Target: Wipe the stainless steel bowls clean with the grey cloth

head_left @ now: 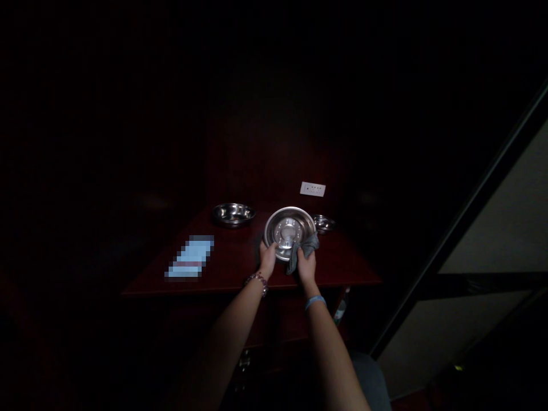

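Fingers of the left hand (pixel 268 260) are clamped on the near left rim of the bowl (pixel 287 228), thumb uppermost; those underneath are hidden. Fingers of the right hand (pixel 306 268) are closed on the cloth (pixel 312 244), which lies against the bowl's near right rim, so one grip seems to serve both cloth and bowl. The bowl is over the middle of the surface (pixel 235 268), tilted towards the person, likely so that its inside faces the eyes; whether its base touches down cannot be told. Holding it from two sides probably stops it turning. The left bowl (pixel 233 216) stands upright farther back, and the right bowl (pixel 325 224) sits partly hidden behind the held one, both perhaps set there to give the arms room. A blurred, bright screen (pixel 192 258) lies well left of the hands, seemingly placed to stay within sight.
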Tool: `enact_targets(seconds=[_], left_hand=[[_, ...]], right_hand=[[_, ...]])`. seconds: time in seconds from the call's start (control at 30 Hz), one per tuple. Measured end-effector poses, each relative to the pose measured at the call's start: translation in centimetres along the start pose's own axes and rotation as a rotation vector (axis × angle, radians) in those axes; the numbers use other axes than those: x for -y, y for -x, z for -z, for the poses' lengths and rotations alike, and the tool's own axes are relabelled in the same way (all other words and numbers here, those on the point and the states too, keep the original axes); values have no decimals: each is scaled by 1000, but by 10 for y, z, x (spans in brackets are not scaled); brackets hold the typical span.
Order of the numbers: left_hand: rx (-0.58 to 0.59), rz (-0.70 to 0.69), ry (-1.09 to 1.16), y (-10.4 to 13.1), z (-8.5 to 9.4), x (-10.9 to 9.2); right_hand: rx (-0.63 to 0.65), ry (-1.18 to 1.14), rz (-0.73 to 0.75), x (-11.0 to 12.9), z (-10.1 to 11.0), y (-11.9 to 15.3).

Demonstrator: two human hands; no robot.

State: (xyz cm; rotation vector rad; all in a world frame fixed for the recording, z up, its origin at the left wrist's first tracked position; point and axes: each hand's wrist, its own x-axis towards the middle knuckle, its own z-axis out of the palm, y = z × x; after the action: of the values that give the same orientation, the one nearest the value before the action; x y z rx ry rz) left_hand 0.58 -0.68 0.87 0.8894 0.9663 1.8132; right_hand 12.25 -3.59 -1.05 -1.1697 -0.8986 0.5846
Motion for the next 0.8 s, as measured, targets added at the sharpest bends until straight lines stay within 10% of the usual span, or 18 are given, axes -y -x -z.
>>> enact_targets(seconds=[0.8], left_hand=[[213, -186, -117, 6, 0, 4]], right_hand=[[-33, 2, 11, 3, 1, 0]])
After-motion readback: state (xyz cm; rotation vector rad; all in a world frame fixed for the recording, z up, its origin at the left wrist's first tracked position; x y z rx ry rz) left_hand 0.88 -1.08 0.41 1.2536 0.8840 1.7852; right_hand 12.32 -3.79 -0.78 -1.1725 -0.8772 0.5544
